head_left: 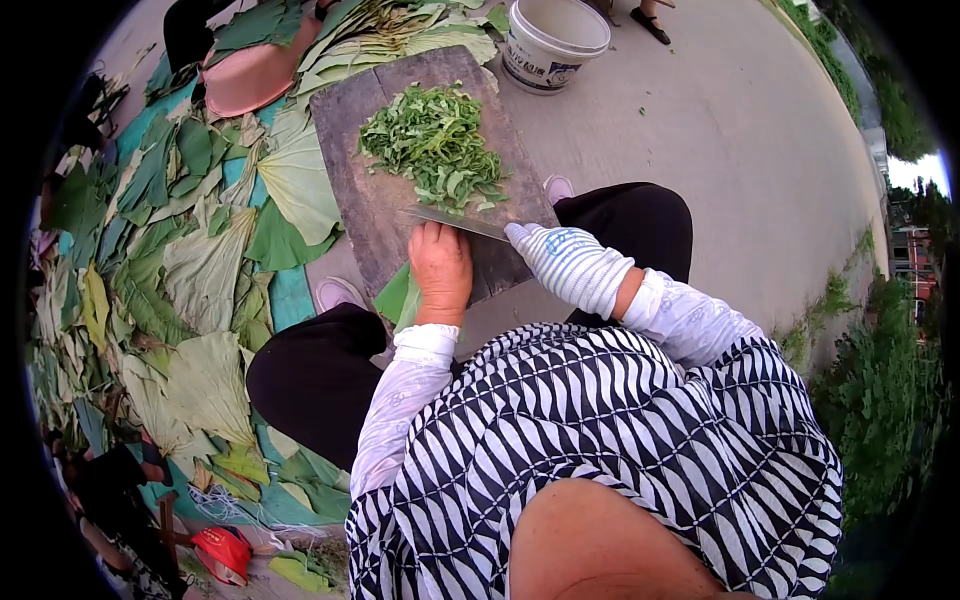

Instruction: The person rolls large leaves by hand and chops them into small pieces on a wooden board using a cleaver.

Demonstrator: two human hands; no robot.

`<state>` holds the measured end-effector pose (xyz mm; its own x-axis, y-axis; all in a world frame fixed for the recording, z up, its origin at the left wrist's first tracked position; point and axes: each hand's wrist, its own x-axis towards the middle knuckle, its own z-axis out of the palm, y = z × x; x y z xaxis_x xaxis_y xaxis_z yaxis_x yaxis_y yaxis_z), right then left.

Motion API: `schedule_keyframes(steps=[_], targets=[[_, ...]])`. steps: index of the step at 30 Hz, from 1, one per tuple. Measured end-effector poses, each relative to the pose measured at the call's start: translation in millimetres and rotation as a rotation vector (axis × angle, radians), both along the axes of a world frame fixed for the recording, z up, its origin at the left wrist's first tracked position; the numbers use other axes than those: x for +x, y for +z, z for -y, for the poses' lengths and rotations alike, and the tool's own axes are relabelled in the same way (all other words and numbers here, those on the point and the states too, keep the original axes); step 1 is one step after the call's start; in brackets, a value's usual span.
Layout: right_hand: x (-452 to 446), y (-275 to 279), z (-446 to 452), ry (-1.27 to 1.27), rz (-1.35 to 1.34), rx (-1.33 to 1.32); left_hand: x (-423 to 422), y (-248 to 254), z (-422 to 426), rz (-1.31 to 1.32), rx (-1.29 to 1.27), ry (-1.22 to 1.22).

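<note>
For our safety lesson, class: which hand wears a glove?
The right hand, holding the knife: it wears a striped glove, while the left hand is bare.

Both arms reach forward, the bare left hand with its fingers bent and close together, and the gloved right hand curled up nearby.
</note>
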<state>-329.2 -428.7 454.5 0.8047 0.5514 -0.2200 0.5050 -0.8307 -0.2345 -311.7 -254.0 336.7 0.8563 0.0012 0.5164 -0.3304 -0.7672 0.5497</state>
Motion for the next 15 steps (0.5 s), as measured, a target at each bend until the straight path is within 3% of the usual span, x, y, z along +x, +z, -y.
schedule_keyframes(steps=[7, 15], targets=[[25, -33, -23, 0.066, 0.095, 0.129, -3, 1, 2, 0.007, 0.03, 0.007], [51, -32, -41, -0.057, 0.032, 0.254, -13, 14, -1, -0.046, 0.169, -0.014]])
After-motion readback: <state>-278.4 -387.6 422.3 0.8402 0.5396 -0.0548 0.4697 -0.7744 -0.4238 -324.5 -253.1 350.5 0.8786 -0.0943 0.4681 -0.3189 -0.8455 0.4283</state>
